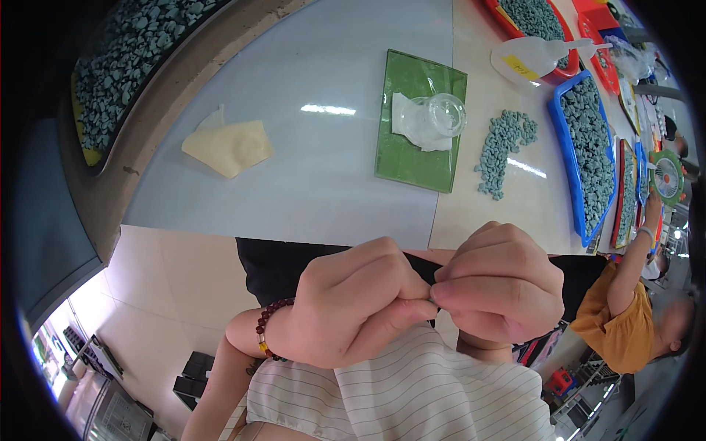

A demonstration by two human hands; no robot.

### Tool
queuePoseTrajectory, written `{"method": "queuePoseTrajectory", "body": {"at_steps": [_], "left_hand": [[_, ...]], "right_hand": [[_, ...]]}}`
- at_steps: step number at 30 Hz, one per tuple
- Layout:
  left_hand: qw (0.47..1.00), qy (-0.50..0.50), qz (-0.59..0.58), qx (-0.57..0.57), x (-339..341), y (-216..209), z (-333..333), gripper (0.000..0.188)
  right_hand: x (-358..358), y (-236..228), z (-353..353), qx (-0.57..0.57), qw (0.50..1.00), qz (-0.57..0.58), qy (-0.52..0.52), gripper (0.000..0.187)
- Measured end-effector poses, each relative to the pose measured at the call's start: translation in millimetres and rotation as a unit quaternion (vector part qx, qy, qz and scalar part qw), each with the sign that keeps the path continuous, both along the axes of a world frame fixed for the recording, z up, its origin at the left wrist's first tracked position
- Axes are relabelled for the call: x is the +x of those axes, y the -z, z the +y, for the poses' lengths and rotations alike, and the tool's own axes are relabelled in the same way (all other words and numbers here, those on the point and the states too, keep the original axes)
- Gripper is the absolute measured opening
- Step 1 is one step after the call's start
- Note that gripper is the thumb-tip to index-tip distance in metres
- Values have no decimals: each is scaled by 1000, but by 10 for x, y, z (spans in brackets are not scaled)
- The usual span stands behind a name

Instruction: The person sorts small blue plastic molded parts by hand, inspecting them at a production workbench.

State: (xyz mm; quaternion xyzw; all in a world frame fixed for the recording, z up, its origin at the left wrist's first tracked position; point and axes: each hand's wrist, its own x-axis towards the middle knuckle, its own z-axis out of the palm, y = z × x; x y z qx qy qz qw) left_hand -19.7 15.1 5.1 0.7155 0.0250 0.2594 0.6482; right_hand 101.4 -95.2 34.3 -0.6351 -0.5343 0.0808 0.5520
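Close in front of my striped shirt, below the table's near edge, my left hand (360, 305) and my right hand (504, 283) meet fingertip to fingertip. Each is closed in a pinch. Whatever sits between the fingertips is tiny and mostly hidden, so I cannot make it out. Beyond them on the table lies a green board (412, 163). It carries a crumpled white sheet (412, 128) and a small clear round dish (446, 115). To the right of the board is a loose patch of small blue-green stones (504, 147).
A blue tray (567, 158) of stones stands at the right, with a white squeeze bottle (526, 59) and red tray (570, 65) behind. A beige cloth (234, 145) lies left. A dark stone-filled container (140, 70) occupies the far left. Another person (618, 316) sits at right.
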Motion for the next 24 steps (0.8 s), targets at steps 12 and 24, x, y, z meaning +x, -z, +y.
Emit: {"method": "queuePoseTrajectory", "body": {"at_steps": [12,24], "left_hand": [[997,-28,6,-76,-18,5,32,20],[830,210,-35,-515,-146,84,111,24]], "right_hand": [[97,-28,109,36,991,-132,-8,18],[412,14,420,-74,907,-380,168,19]]}}
